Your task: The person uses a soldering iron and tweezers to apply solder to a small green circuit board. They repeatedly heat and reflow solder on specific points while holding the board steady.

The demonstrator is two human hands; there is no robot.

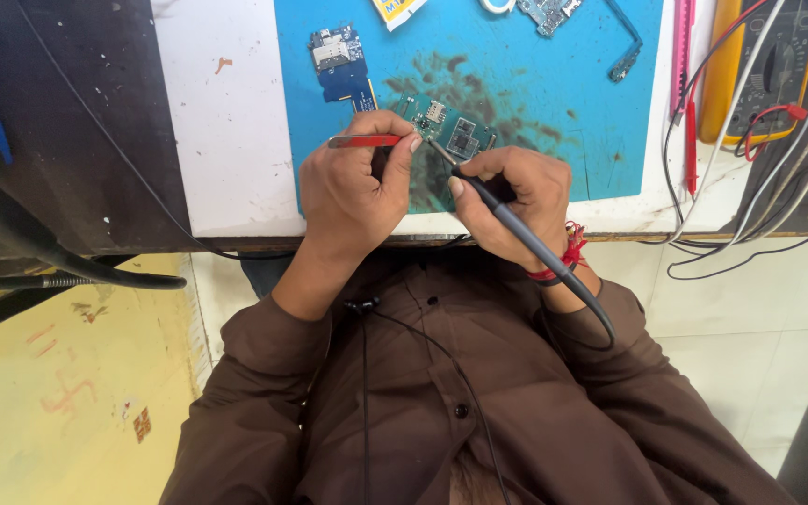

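Near the front edge of the blue work mat (pixel 535 103), just where it meets the white tabletop (pixel 226 140), both hands meet over a green circuit board (pixel 455 131). That board lies tilted on a dark, stained patch of the mat, and its near end is hidden behind the fingers. The left hand (pixel 353 192) is closed around a red-handled tool (pixel 365 141), pinching it between thumb and forefinger so that the handle points toward the mat's left edge. The right hand (pixel 516 201) grips a slim grey soldering iron (pixel 516 229) like a pen; its fine tip touches the near part of the green board, and its grey cable runs back over the wrist, past a red thread wristband (pixel 568 257)

Farther back toward the mat's left side lies a blue circuit board (pixel 340 61), well apart from the green one. Another small board (pixel 547 12) sits at the mat's far edge, cut off by the frame. Beyond the mat's right edge, a yellow-cased multimeter (pixel 750 65) rests at the right end of the tabletop, with red, black and white leads (pixel 731 187) looping over the front edge. Both brown sleeves (pixel 264 374) fill the foreground
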